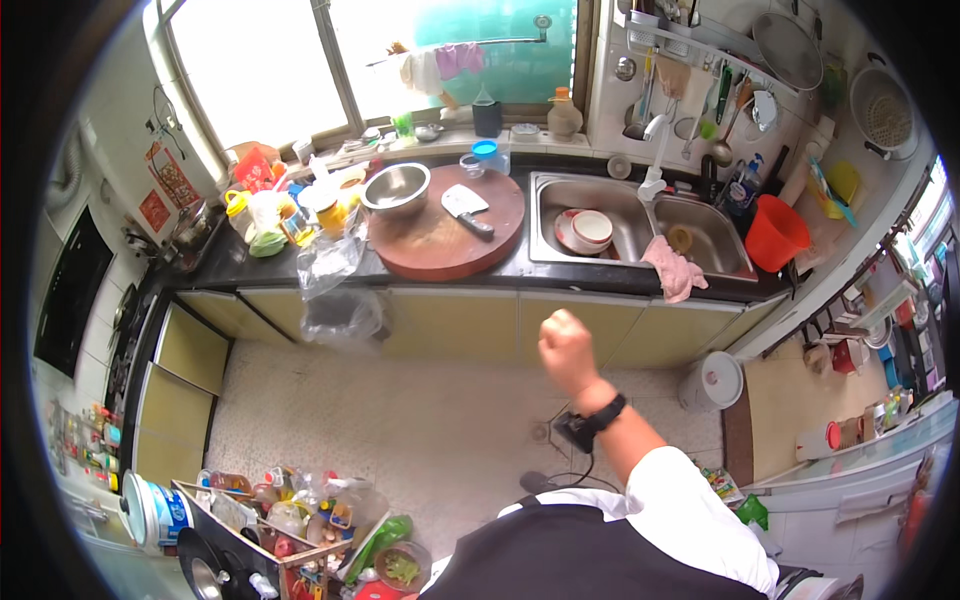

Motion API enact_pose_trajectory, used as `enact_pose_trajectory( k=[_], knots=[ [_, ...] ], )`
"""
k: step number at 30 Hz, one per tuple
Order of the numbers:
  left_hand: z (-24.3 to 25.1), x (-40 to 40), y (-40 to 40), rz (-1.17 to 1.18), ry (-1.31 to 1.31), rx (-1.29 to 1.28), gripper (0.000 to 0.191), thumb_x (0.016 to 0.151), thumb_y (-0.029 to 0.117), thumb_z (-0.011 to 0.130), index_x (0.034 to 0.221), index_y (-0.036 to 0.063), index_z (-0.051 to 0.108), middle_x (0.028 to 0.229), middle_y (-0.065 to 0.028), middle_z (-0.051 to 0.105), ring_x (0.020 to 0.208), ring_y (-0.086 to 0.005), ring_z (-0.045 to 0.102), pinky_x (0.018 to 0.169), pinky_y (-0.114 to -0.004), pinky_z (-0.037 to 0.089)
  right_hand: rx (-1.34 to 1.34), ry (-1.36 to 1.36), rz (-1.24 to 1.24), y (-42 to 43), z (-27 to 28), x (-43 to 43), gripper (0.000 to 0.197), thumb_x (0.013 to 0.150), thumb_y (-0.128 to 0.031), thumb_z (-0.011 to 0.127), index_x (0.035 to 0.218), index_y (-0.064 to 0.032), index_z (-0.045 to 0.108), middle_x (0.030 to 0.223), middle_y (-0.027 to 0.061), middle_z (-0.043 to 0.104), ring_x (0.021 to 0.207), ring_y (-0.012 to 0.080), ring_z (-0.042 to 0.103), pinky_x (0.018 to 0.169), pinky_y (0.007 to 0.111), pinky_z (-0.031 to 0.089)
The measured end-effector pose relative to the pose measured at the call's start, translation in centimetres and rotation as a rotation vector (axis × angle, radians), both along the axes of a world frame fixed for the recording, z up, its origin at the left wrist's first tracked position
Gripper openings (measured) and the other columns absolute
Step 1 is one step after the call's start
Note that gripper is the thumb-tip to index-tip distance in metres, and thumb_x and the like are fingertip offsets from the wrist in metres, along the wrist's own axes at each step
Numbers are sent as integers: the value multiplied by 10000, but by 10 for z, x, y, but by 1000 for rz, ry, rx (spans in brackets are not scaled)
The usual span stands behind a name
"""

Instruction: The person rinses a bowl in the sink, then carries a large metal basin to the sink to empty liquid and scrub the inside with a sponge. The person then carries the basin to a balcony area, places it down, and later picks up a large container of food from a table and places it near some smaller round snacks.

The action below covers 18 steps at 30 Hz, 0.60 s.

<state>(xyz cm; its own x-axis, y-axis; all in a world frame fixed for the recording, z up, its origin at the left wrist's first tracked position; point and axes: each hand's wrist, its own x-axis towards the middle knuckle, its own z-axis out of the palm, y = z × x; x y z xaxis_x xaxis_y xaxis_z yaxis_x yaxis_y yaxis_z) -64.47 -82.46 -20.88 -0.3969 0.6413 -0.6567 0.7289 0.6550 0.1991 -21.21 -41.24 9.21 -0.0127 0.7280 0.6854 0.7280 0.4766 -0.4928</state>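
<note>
My right hand (568,349) is raised in front of the cabinet doors with its fingers curled into a fist, and nothing shows in it. A black band with a small box (581,429) is strapped round that wrist, and a cable hangs from it. My left hand is out of view. On the counter before me lies a round wooden chopping board (409,251). It bears a cleaver (469,206) with a dark handle and a steel bowl (396,187). To the right, a double steel sink (551,202) holds stacked bowls (591,226), and a pink cloth (675,270) hangs over its front edge.
Bottles and bags crowd the counter's left side, with a clear plastic bag (334,262) hanging over the edge. A red bucket (776,232) stands right of the sink. A lidded white bin (712,381) is on the floor. A cluttered rack (247,536) stands at lower left.
</note>
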Motion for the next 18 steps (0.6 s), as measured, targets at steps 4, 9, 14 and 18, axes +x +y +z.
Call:
enact_pose_trajectory(
  k=[4, 9, 14, 18],
  knots=[
    [5, -11, 33, -552, 300, -52, 209, 729, 161, 593, 828, -15, 648, 810, -157, 655, 752, -289, 626, 718, -364, 489, 150, 62, -206, 34, 44, 80, 155, 599, 50, 516, 634, -12, 379, 646, 138, 385, 632, 311, 447, 628, 403, 371],
    [48, 65, 148, 438, -151, 527, 263, 755, 181, 605, 935, -11, 616, 910, -178, 642, 853, -262, 619, 768, -349, 475, 398, 93, -239, 60, 117, 144, 196, 653, 90, 469, 638, -31, 316, 604, 69, 278, 546, 180, 296, 501, 307, 288],
    [83, 105, 196, 478, -222, 634, 292, 766, 194, 615, 974, -10, 601, 913, -162, 643, 861, -248, 625, 781, -338, 483, -264, 42, -241, 145, 12, 217, 348, 662, -34, 600, 992, -51, 489, 1008, 147, 464, 953, 225, 433, 802, 308, 371],
    [95, 91, 177, 593, -107, 677, 286, 761, 177, 627, 984, 0, 603, 892, -149, 649, 830, -243, 628, 748, -328, 489, -260, -139, 77, 171, 37, 108, 863, 592, -274, 746, 1342, -120, 349, 1373, 280, 256, 1315, 379, 170, 1062, 449, 163]
  ],
)
